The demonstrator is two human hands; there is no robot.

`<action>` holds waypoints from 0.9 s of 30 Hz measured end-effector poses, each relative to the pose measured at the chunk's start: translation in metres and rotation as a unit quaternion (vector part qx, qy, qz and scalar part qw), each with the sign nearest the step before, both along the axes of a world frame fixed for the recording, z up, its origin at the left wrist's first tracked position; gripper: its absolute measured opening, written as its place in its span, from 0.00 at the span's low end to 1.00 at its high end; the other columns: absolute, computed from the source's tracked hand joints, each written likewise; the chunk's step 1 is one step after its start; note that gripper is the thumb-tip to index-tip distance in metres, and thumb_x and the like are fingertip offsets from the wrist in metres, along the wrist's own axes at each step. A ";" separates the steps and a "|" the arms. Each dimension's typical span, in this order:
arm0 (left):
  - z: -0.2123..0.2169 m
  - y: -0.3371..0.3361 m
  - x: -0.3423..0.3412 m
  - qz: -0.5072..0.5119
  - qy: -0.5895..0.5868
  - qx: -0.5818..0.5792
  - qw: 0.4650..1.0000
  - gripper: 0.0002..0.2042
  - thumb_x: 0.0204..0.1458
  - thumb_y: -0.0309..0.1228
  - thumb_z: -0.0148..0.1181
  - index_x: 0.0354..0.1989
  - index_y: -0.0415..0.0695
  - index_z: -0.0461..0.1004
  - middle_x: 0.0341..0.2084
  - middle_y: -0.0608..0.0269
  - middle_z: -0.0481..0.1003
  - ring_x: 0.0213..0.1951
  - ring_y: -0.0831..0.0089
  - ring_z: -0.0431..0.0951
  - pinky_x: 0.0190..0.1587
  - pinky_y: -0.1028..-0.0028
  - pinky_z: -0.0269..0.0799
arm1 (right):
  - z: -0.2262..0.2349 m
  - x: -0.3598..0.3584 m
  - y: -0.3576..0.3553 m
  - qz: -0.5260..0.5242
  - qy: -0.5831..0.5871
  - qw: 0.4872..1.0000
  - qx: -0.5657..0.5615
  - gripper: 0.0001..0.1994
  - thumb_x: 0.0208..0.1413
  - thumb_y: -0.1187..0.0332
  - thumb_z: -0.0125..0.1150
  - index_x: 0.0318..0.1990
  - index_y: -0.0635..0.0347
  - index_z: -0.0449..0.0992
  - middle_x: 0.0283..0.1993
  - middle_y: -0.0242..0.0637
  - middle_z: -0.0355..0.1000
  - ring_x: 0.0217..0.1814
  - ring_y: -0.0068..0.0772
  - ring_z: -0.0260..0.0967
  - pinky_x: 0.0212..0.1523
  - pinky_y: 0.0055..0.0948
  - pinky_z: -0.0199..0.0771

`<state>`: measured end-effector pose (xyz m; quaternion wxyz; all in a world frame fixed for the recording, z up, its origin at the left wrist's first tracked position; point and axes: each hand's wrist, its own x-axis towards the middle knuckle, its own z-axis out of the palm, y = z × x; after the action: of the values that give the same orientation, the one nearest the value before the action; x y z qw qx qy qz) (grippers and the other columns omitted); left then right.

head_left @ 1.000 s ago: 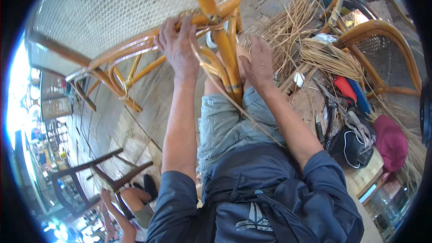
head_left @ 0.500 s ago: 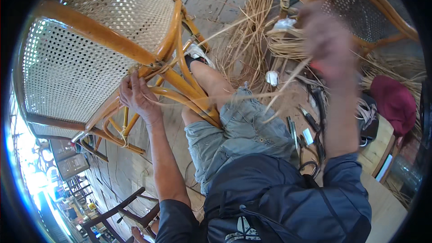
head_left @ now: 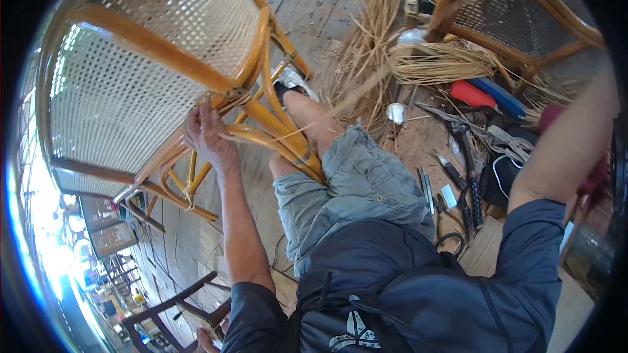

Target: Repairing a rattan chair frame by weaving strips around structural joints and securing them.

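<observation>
A light rattan armchair (head_left: 154, 46) with woven cane panels lies tipped over at my left, one leg resting across my thighs. My left hand (head_left: 210, 137) is closed at a frame joint by the edge of the cane panel (head_left: 118, 85), its fingers pinching a thin cane strand (head_left: 278, 136). From there the strand trails to the right, blurred by motion. My right forearm (head_left: 572, 131) reaches out to the far right; the hand itself lies beyond the edge of the picture.
Loose cane strips (head_left: 366, 52) and a coiled cane bundle (head_left: 445, 65) lie ahead. A second cane chair (head_left: 517, 16) stands at upper right. A knife (head_left: 448, 168), other hand tools and a red-and-blue object (head_left: 474, 93) lie at right. Another person's hand (head_left: 206, 340) shows at lower left.
My right arm has swung outward to the right, taking its hand out of the picture. My left hand stays at the same chair joint. The view has shifted slightly.
</observation>
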<state>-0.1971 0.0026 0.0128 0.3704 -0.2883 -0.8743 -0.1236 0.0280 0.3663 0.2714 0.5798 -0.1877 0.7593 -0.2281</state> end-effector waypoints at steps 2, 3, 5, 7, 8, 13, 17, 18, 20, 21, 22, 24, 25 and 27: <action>0.001 -0.006 -0.003 0.008 0.011 0.011 1.000 0.13 0.52 0.32 0.54 0.46 0.48 0.74 0.42 0.61 0.70 0.46 0.62 0.67 0.50 0.60 0.58 | -0.095 -0.027 0.029 -0.288 0.175 0.938 0.075 0.14 0.55 0.63 0.50 0.42 0.66 0.67 0.40 0.40 0.65 0.40 0.32 0.63 0.36 0.34 0.65; -0.003 0.011 -0.007 -0.019 0.012 0.029 0.999 0.14 0.50 0.31 0.57 0.46 0.50 0.74 0.40 0.62 0.69 0.45 0.62 0.67 0.51 0.60 0.58 | -0.131 -0.053 0.068 -0.437 0.250 0.856 0.116 0.17 0.56 0.63 0.51 0.46 0.68 0.67 0.45 0.42 0.67 0.46 0.34 0.65 0.41 0.35 0.67; -0.002 0.007 -0.010 -0.027 -0.004 0.033 0.999 0.14 0.49 0.31 0.57 0.46 0.50 0.74 0.40 0.62 0.69 0.46 0.61 0.67 0.51 0.60 0.58 | -0.235 -0.131 0.042 -0.367 0.643 0.661 0.121 0.18 0.53 0.60 0.55 0.39 0.70 0.72 0.41 0.50 0.74 0.43 0.45 0.73 0.44 0.39 0.72; 0.003 -0.005 -0.004 -0.020 -0.023 0.045 0.998 0.14 0.49 0.32 0.57 0.45 0.51 0.75 0.40 0.62 0.69 0.46 0.61 0.67 0.51 0.60 0.57 | -0.254 -0.164 -0.034 -0.447 0.620 0.645 -0.016 0.22 0.52 0.59 0.57 0.48 0.67 0.69 0.45 0.53 0.70 0.50 0.50 0.68 0.51 0.40 0.66; 0.002 0.000 -0.006 -0.010 -0.010 0.038 0.999 0.14 0.48 0.32 0.58 0.45 0.51 0.75 0.40 0.63 0.69 0.46 0.62 0.67 0.51 0.59 0.57 | -0.261 -0.166 -0.066 -0.509 0.569 0.635 -0.122 0.23 0.52 0.61 0.57 0.53 0.66 0.67 0.49 0.51 0.68 0.53 0.50 0.65 0.55 0.38 0.63; 0.005 -0.008 -0.011 0.016 -0.002 0.026 1.000 0.14 0.46 0.33 0.59 0.44 0.52 0.75 0.40 0.64 0.69 0.48 0.63 0.66 0.52 0.60 0.55 | -0.268 -0.165 -0.181 -0.432 0.753 0.491 -0.073 0.22 0.50 0.63 0.58 0.52 0.63 0.66 0.52 0.47 0.67 0.57 0.51 0.59 0.58 0.42 0.59; -0.004 -0.010 -0.015 -0.018 -0.021 0.063 0.998 0.14 0.46 0.35 0.61 0.44 0.53 0.75 0.42 0.65 0.69 0.50 0.63 0.66 0.54 0.60 0.53 | -0.284 -0.162 -0.202 -0.658 0.416 0.572 -0.257 0.18 0.50 0.66 0.61 0.46 0.67 0.69 0.46 0.47 0.70 0.50 0.41 0.68 0.51 0.36 0.66; -0.003 -0.009 -0.014 -0.024 -0.012 0.060 0.998 0.14 0.46 0.35 0.60 0.43 0.53 0.75 0.42 0.66 0.69 0.50 0.63 0.65 0.54 0.60 0.53 | -0.294 -0.168 -0.198 -0.661 0.379 0.584 -0.281 0.22 0.53 0.65 0.61 0.52 0.68 0.65 0.44 0.40 0.70 0.43 0.28 0.68 0.45 0.26 0.67; 0.006 -0.009 -0.008 -0.037 -0.009 0.059 0.998 0.13 0.49 0.32 0.58 0.44 0.48 0.75 0.41 0.62 0.71 0.48 0.61 0.68 0.54 0.62 0.57 | -0.303 -0.178 -0.197 -0.628 0.385 0.607 -0.297 0.26 0.52 0.62 0.62 0.53 0.70 0.64 0.46 0.42 0.69 0.44 0.30 0.67 0.46 0.27 0.67; 0.005 -0.013 -0.010 -0.029 -0.014 0.066 0.997 0.13 0.49 0.32 0.58 0.44 0.48 0.75 0.41 0.62 0.71 0.48 0.61 0.68 0.54 0.62 0.57 | -0.304 -0.182 -0.198 -0.603 0.392 0.618 -0.316 0.29 0.51 0.60 0.63 0.54 0.72 0.62 0.48 0.44 0.68 0.45 0.32 0.67 0.47 0.27 0.67; 0.001 -0.018 -0.018 -0.052 -0.009 0.086 0.995 0.13 0.48 0.33 0.59 0.43 0.49 0.75 0.41 0.63 0.71 0.49 0.61 0.67 0.53 0.61 0.56 | -0.304 -0.187 -0.200 -0.597 0.390 0.627 -0.311 0.29 0.51 0.60 0.63 0.54 0.72 0.62 0.48 0.44 0.68 0.45 0.32 0.67 0.47 0.27 0.67; 0.002 -0.027 -0.016 -0.081 0.002 0.105 0.991 0.13 0.48 0.33 0.58 0.43 0.46 0.74 0.40 0.59 0.71 0.48 0.58 0.69 0.51 0.59 0.61 | -0.300 -0.195 -0.210 -0.576 0.535 0.565 -0.251 0.36 0.44 0.54 0.68 0.54 0.72 0.62 0.50 0.50 0.67 0.54 0.40 0.66 0.53 0.35 0.65; 0.001 -0.031 -0.013 -0.072 -0.004 0.111 0.991 0.13 0.48 0.33 0.58 0.43 0.46 0.74 0.40 0.59 0.71 0.48 0.58 0.69 0.51 0.59 0.61 | -0.304 -0.199 -0.211 -0.571 0.531 0.575 -0.248 0.36 0.44 0.54 0.68 0.54 0.72 0.62 0.50 0.50 0.67 0.54 0.40 0.66 0.53 0.35 0.65; 0.002 -0.038 -0.006 -0.061 0.034 0.148 0.986 0.09 0.46 0.29 0.61 0.37 0.43 0.77 0.41 0.57 0.73 0.47 0.58 0.70 0.50 0.63 0.63 | -0.308 -0.202 -0.211 -0.600 0.513 0.577 -0.212 0.41 0.41 0.51 0.70 0.55 0.74 0.58 0.53 0.52 0.64 0.56 0.41 0.64 0.54 0.36 0.64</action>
<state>-0.2028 -0.0356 0.0145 0.4304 -0.2872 -0.8138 -0.2644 -0.1738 0.1558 -0.0362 -0.2313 0.1074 0.7995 -0.5438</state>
